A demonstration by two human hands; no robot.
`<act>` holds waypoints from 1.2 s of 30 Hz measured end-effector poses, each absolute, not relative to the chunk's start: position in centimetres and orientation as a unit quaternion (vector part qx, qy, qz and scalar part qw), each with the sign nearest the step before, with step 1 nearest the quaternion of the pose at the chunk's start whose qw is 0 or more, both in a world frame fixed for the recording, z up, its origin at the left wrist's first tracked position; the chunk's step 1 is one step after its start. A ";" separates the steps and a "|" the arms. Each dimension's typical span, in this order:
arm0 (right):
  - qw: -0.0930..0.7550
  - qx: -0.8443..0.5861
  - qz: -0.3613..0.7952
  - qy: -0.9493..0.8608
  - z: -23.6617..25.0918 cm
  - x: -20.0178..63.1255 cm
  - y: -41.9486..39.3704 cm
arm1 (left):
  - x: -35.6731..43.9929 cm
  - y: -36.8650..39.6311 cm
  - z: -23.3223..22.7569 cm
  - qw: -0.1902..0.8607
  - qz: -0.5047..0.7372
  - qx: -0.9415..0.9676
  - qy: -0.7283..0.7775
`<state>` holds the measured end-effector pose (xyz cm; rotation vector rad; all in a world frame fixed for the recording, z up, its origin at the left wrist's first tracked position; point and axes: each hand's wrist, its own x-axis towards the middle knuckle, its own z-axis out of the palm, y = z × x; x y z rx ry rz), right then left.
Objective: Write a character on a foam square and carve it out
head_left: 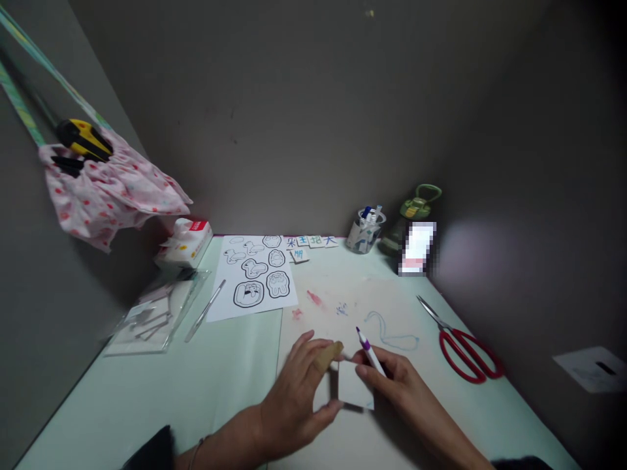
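Note:
A small square white card (pixel 355 386) is tilted up between my two hands, above the beige sheet on the table. My left hand (pixel 298 391) has its thumb and index finger at the card's left corners, gripping it at that edge. A tan wrap or cover (pixel 327 356) sits over the left index finger. My right hand (pixel 392 377) grips a white marker (pixel 371 356) with an uncapped purple tip pointing up and away. Its thumb presses on the card's upper right. The lower fingers of this hand are hidden.
The beige sheet (pixel 333 287) bears coloured marks. Red-handled scissors (pixel 460 343) lie right. Behind are small lettered cards (pixel 313 241), a pen cup (pixel 365 232) and a phone (pixel 418 248). Leftward are a printed sheet (pixel 255 277), a pen (pixel 206 310), a plastic bag (pixel 157 320) and tissues (pixel 189 241).

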<state>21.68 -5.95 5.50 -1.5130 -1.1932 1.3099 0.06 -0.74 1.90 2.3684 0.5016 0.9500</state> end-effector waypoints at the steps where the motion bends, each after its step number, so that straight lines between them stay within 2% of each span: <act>1: 0.398 -0.597 0.527 -0.456 5.3 21.7 -6.0 | 0.1 -0.8 1.9 0.267 0.351 0.876 0.197; 12: 0.435 -0.543 0.613 -0.375 5.1 18.7 -6.5 | 0.1 -0.6 1.7 0.282 0.344 0.859 0.253; 24: 0.461 -0.583 0.549 -0.382 4.5 19.9 -6.2 | 0.0 -0.4 1.5 0.297 0.382 0.839 0.248; 36: 0.491 -0.574 0.543 -0.367 4.5 20.3 -6.3 | 0.1 0.1 1.9 0.298 0.419 0.816 0.264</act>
